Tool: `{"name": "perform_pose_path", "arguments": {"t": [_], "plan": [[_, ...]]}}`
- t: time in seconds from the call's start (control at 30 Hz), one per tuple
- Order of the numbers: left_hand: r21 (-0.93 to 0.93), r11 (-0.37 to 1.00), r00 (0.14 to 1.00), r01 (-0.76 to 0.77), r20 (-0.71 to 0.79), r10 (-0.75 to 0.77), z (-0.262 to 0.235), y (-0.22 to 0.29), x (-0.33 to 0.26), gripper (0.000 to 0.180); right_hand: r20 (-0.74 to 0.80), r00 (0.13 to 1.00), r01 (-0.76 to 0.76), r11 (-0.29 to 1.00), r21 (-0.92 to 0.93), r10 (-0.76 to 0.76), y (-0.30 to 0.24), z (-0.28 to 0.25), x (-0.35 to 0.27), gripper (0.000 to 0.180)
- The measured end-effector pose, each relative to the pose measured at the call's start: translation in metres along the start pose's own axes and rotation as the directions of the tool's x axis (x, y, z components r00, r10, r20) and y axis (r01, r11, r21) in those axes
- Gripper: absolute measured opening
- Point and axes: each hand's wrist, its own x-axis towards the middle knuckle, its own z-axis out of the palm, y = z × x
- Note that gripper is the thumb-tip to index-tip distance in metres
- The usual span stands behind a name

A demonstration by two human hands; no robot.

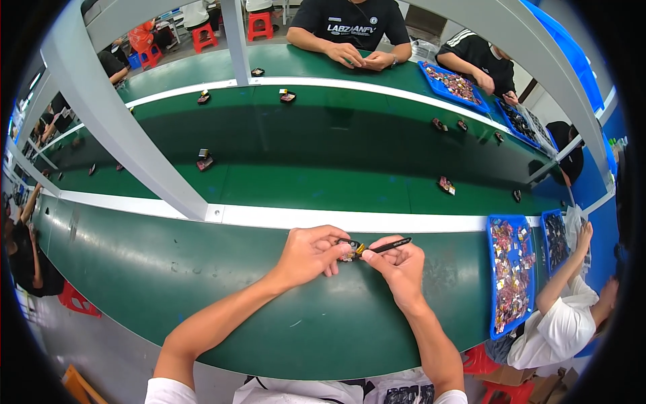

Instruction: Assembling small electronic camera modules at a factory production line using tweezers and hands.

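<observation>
My left hand (311, 254) is closed on a small electronic part (347, 252) with a black casing, held just above the green worktable. Its thumb and fingertips pinch the part and hide some of it. My right hand (400, 269) grips slim black tweezers (393, 245), whose rear end points up and to the right. The tweezers' tips are covered by fingers, so I cannot tell whether they touch the part. A small yellow piece (361, 249) shows between my two hands, at the part's right side.
Beyond the worktable's white rail (350, 219), a green conveyor belt (303, 175) carries scattered small parts. A blue tray (493, 283) full of small coloured pieces stands at the right. Grey frame posts (134, 121) rise nearby. Co-workers sit opposite and at both sides.
</observation>
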Motion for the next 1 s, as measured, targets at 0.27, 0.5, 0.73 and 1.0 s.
{"name": "perform_pose_path", "arguments": {"t": [0.27, 0.5, 0.73, 1.0], "plan": [[-0.058, 0.994, 0.991, 0.090, 0.105, -0.083, -0.008, 0.003, 0.005, 0.024, 0.029, 0.999, 0.030, 1.000, 0.003, -0.030, 0.000, -0.001, 0.000, 0.013], [-0.101, 0.989, 0.967, 0.107, 0.240, -0.080, -0.017, 0.003, 0.009, 0.033, 0.001, 0.999, -0.046, 0.996, 0.082, 0.046, -0.010, 0.000, -0.003, 0.016], [-0.112, 0.991, 0.972, 0.074, 0.230, -0.047, -0.016, -0.001, 0.007, 0.032, -0.003, 1.000, 0.030, 0.996, 0.085, -0.030, -0.003, 0.002, -0.004, 0.016], [-0.145, 0.987, 0.968, 0.061, 0.250, -0.023, -0.018, -0.002, 0.008, 0.032, -0.040, 0.961, 0.271, 0.959, -0.089, -0.275, 0.010, 0.004, -0.006, 0.012]]}}
